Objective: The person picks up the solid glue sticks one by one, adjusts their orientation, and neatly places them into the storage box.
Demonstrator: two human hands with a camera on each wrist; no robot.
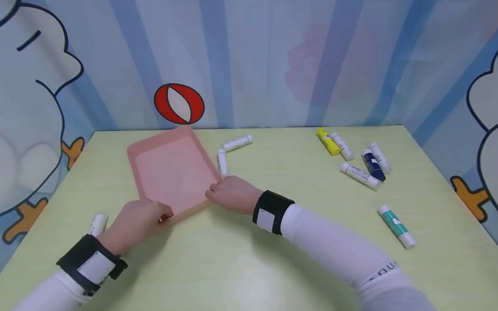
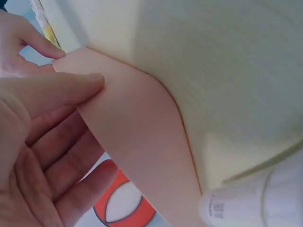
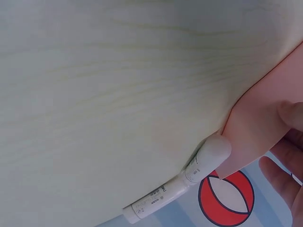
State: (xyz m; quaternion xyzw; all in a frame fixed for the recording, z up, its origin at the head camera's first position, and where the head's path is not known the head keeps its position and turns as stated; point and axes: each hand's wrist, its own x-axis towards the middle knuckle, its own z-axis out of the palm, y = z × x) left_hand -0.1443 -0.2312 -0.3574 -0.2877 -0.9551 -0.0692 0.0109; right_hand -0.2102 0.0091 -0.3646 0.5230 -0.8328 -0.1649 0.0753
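A shallow pink tray (image 1: pixel 171 172) stands on the table, its inside bare. My left hand (image 1: pixel 136 221) pinches the near wall at its left part, with the thumb (image 2: pixel 90 87) outside and the fingers over the rim. Toward the near right corner, my right hand (image 1: pixel 235 192) holds the same wall, thumb outside and fingers inside. Two white glue sticks (image 1: pixel 237 142) lie just beyond the tray's right side; one (image 3: pixel 208 158) is close against it. Another white glue stick (image 1: pixel 98 224), partly hidden by my left wrist, is left of the tray.
At the back right lie a yellow glue stick (image 1: pixel 328 141), a navy one (image 1: pixel 373 164) and several white ones (image 1: pixel 360 175). A teal-and-white glue stick (image 1: pixel 397 226) lies nearer on the right. A printed curtain (image 1: pixel 254 59) rises behind the table (image 1: pixel 285 264).
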